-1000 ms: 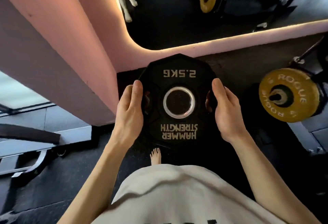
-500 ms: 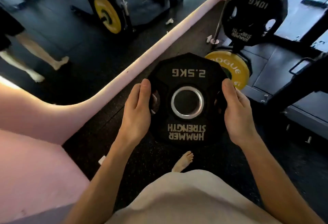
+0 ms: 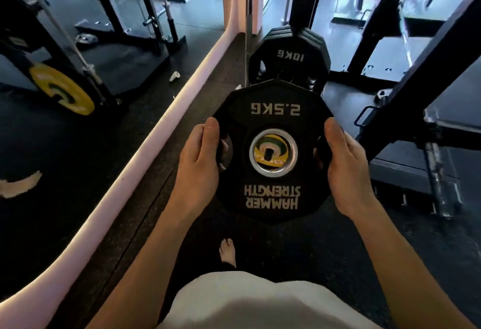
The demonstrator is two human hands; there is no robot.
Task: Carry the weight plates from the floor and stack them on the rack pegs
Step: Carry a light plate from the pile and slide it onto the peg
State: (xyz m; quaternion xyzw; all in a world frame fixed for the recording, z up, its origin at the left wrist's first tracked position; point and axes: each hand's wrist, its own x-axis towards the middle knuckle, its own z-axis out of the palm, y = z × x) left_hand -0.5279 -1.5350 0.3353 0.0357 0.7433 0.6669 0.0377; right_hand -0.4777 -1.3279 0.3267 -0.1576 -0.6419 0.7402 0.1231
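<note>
Plate (image 3: 272, 151) is now facing the rack, the view having swung from the pink wall to the stacked 10KG plates (image 3: 289, 60) at twelve o'clock, so loading is probably coming next. Left hand (image 3: 199, 162) is gripping its nine o'clock edge, right hand (image 3: 346, 164) its three o'clock edge, fingers curling behind. Through its hole a yellow plate, perhaps on a peg, is showing.
</note>
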